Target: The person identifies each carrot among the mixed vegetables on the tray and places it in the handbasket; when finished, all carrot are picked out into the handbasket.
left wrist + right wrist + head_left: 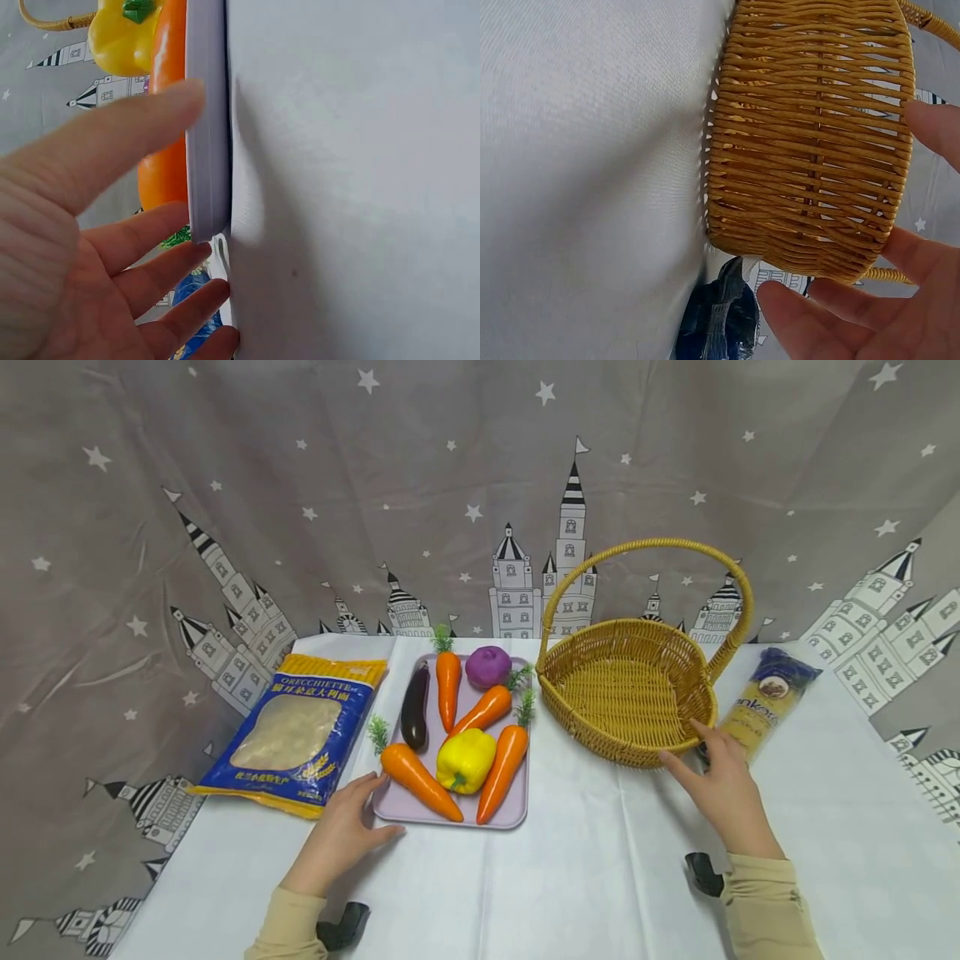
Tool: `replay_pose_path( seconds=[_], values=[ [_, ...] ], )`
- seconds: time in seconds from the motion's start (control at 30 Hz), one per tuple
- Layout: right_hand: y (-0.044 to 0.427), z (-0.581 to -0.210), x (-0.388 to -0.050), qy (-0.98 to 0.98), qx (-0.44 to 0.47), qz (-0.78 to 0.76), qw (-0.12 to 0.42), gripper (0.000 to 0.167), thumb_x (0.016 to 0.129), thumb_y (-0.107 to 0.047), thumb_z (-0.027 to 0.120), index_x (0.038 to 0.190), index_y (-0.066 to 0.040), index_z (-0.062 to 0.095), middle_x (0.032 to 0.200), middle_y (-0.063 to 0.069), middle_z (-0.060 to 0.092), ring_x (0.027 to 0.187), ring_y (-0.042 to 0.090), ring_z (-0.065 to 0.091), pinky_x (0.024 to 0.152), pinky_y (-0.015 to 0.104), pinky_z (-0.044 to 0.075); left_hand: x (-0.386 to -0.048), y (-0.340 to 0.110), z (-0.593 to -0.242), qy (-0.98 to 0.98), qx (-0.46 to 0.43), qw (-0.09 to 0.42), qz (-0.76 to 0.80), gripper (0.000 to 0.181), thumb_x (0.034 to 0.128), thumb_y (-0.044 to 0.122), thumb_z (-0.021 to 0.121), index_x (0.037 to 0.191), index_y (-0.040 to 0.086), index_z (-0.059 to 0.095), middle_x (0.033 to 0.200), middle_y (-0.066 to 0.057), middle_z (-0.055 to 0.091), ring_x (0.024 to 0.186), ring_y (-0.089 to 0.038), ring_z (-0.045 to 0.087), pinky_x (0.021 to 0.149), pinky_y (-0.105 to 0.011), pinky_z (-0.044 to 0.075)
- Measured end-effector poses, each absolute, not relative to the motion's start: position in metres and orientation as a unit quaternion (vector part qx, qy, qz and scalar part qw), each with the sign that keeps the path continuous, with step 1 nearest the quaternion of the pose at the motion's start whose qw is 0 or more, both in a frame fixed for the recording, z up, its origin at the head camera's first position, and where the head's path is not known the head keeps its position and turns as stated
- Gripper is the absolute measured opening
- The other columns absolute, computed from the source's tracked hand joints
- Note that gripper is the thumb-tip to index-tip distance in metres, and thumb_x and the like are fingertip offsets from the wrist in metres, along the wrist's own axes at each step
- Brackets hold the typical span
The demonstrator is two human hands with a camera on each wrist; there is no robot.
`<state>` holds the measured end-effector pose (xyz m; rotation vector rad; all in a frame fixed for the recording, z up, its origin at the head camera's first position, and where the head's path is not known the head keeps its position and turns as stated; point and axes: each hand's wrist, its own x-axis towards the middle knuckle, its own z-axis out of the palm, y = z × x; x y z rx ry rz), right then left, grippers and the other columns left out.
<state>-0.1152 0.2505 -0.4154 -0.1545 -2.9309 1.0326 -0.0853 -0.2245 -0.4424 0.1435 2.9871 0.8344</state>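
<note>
My left hand (346, 828) is at the near left corner of a pale purple tray (514, 814), fingers spread and loosely bent; thumb and fingers straddle that corner in the left wrist view. The tray carries a yellow bell pepper (466, 762), several orange carrots (503, 773), an eggplant (415, 707) and a round purple vegetable (488, 667). My right hand (724, 787) is by the near right rim of a wicker basket (626, 693) with a tall handle. Its thumb and index finger (919, 255) are at the rim, fairly straight; whether they press on it I cannot tell.
A blue and yellow bag of orecchiette (292, 735) lies left of the tray. Right of the basket, partly behind my right hand, lies a pasta packet (768, 702). A white cloth (570, 877) covers the table, and a grey castle-print curtain (420, 468) hangs behind.
</note>
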Motion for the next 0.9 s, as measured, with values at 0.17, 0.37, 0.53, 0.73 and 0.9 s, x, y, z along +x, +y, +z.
replay_pose_path(
  seconds=[0.17,0.37,0.53,0.73,0.9],
  values=[
    [0.25,-0.416,-0.116,-0.942,-0.052,0.333,0.016,0.089,0.092,-0.059,0.052,0.15,0.001,0.022,0.148,0.036,0.021,0.134,0.054,0.02,0.101,0.073,0.024,-0.087,-0.227,-0.445,0.961,0.047,0.007,0.274,0.065,0.0758,0.018,0.082,0.13,-0.005,0.055,0.134,-0.027,0.051,0.126,-0.046,0.043,0.108,-0.06,0.03],
    [0.25,-0.416,-0.116,-0.94,-0.054,0.336,0.01,0.09,0.091,-0.06,0.052,0.151,0.0,0.022,0.148,0.035,0.021,0.134,0.054,0.021,0.102,0.072,0.024,-0.087,-0.228,-0.447,0.961,0.041,0.003,0.273,0.058,0.0762,0.017,0.081,0.126,-0.002,0.059,0.13,-0.023,0.055,0.123,-0.043,0.046,0.107,-0.058,0.033],
    [0.25,-0.416,-0.116,-0.941,-0.053,0.335,0.009,0.09,0.091,-0.06,0.052,0.151,0.0,0.022,0.148,0.035,0.022,0.133,0.053,0.024,0.102,0.071,0.025,-0.089,-0.229,-0.451,0.955,0.05,-0.019,0.292,0.055,0.0733,0.012,0.083,0.122,-0.004,0.062,0.126,-0.024,0.058,0.12,-0.043,0.049,0.106,-0.057,0.035],
    [0.25,-0.417,-0.117,-0.94,-0.051,0.336,0.016,0.088,0.091,-0.06,0.054,0.149,0.001,0.026,0.144,0.035,0.028,0.126,0.052,0.036,0.099,0.069,0.032,-0.092,-0.233,-0.459,0.946,0.05,-0.028,0.318,0.056,0.0718,0.01,0.084,0.121,-0.004,0.062,0.125,-0.023,0.059,0.121,-0.042,0.05,0.107,-0.054,0.035],
    [0.251,-0.42,-0.116,-0.938,-0.047,0.343,0.031,0.081,0.091,-0.056,0.056,0.141,0.004,0.036,0.137,0.034,0.037,0.122,0.049,0.041,0.097,0.065,0.037,-0.093,-0.235,-0.462,0.943,0.046,-0.023,0.328,0.056,0.0724,0.012,0.084,0.121,-0.003,0.062,0.127,-0.022,0.058,0.122,-0.041,0.049,0.107,-0.054,0.034]
  ],
)
